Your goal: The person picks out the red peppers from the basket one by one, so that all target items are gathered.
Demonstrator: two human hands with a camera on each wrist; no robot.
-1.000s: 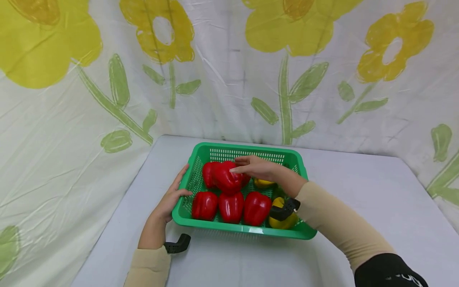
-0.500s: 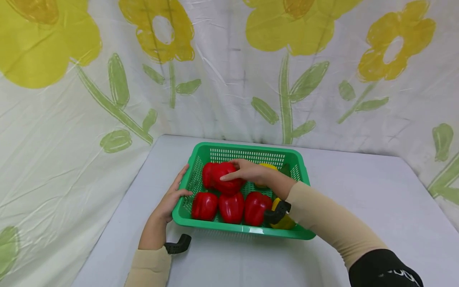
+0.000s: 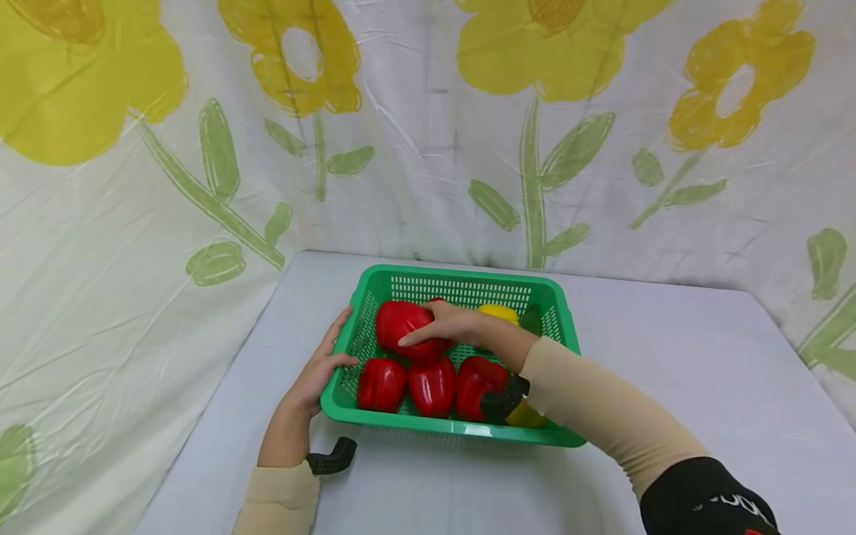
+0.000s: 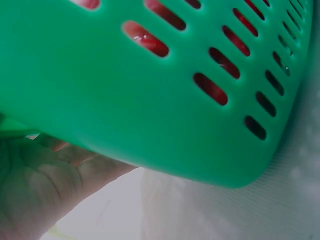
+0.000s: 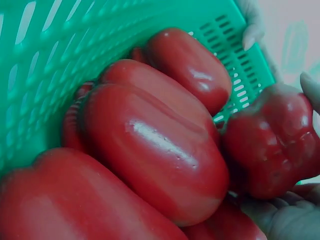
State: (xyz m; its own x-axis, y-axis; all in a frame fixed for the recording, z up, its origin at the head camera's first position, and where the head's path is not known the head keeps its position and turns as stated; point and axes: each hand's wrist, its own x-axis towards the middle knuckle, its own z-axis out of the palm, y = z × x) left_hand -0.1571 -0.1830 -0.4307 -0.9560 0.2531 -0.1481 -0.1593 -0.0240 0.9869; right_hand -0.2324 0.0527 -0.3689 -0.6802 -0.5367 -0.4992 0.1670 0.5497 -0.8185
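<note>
Right hand [image 3: 449, 325] lies over the top red pepper [image 3: 400, 322] in the far-left part of the green basket [image 3: 468, 429]. Fingers curl round the pepper's near-right flank, index finger laid along its front; the right wrist view shows palm and thumb cupping that pepper [image 5: 272, 142] from the side. The hand has hold of it.

Change over the last second: the right hand has slid leftward and lower into the basket, from resting flat-fingered on the pepper's crown to wrapping its side. The pepper has rolled with it, now showing a rounder, smoother face. With the forearm moved across, a yellow pepper [image 3: 498, 313] just right of the hand is uncovered; the yellow pepper [image 3: 524, 414] below the wrist is mostly hidden by the sleeve and wrist camera mount.

Judgement: the grasp reads as closing. The pepper sits on top of the others, not yet lifted clear of them.

Left hand [image 3: 319, 368]: position unchanged. Fingers extended along the outside of the basket's left wall, thumb over the rim, steadying it on the surface [image 3: 669, 357]. The left wrist view shows the palm [image 4: 35, 185] against the slotted wall [image 4: 150, 90].

Three red peppers [image 3: 431, 385] stand in a row beneath the right hand, touching one another along the near wall.
</note>
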